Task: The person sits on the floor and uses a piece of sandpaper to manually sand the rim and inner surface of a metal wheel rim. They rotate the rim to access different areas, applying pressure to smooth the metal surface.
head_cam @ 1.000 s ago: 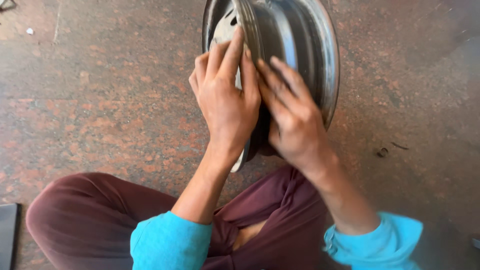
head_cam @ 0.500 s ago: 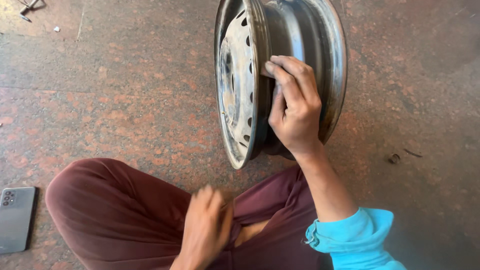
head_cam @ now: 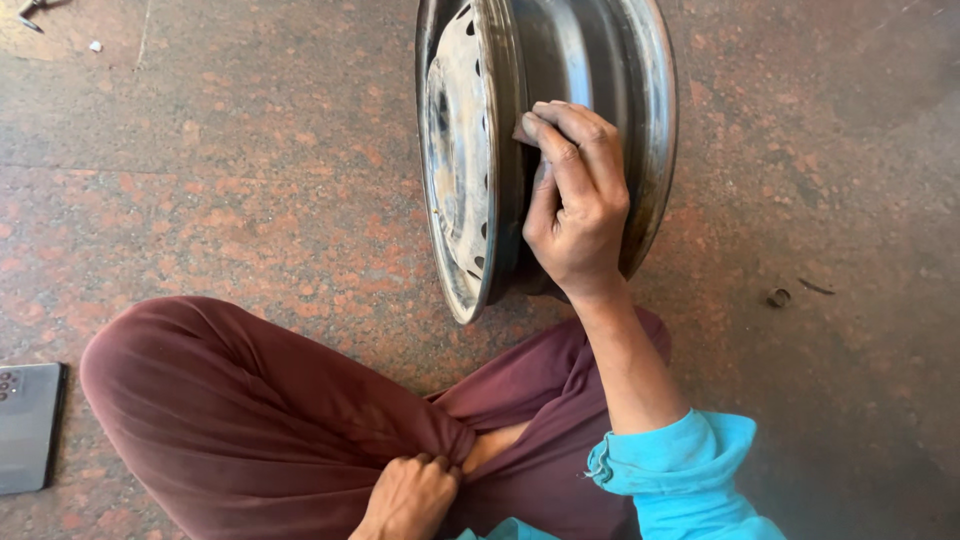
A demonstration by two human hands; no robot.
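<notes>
A bare steel wheel rim (head_cam: 470, 190) stands upright on its edge on the reddish stone floor, its holed disc face turned left. My right hand (head_cam: 575, 205) lies over the rim's barrel, fingers curled and pressing a small grey-brown scrap (head_cam: 522, 131) against the metal near the bead seat. My left hand (head_cam: 412, 497) is down at my lap, fingers closed on the maroon trouser fabric (head_cam: 250, 420) of my crossed legs. Both sleeves are turquoise.
A dark phone (head_cam: 28, 425) lies flat on the floor at the left edge, beside my knee. A small metal ring (head_cam: 778, 297) and a thin sliver sit on the floor right of the rim. Small bits of metal (head_cam: 30, 12) lie at the top left.
My left hand has come off the rim and dropped to my lap, where it now grips the trousers. My right hand has stayed on the rim's barrel.
</notes>
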